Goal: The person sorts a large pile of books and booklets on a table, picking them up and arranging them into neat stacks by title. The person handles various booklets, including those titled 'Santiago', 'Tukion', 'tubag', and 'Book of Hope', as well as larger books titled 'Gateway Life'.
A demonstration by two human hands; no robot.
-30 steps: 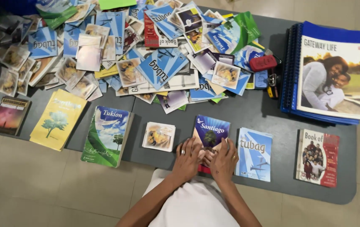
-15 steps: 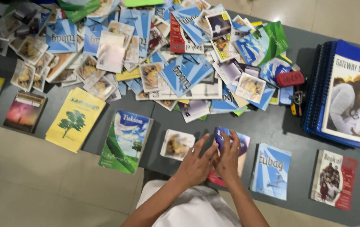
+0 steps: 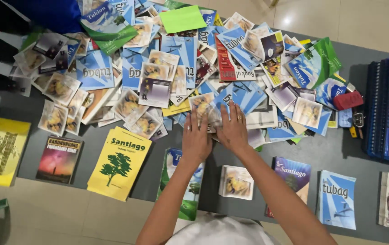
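both hands lie flat, fingers spread, side by side on the near edge of the loose pile: left hand (image 3: 196, 140) and right hand (image 3: 233, 129) press on a small pale leaflet (image 3: 213, 119) between them, fingertips on it, not pinching; whether it is lifted i cannot tell. just beyond the fingertips, blue booklets (image 3: 244, 97) and small picture cards (image 3: 155, 90) overlap in a heap. nearer the body than the hands, sorted items sit in a row, apart from one another: small card stack (image 3: 236, 182), green-blue booklet (image 3: 190, 195) under the left forearm, yellow tree booklet (image 3: 118, 162) further left, purple booklet (image 3: 294, 174) and light-blue booklet (image 3: 337, 199) to the right. step judged: picking one piece from the heap. next move calls for closing the fingers on one leaflet only, without dragging its neighbours.
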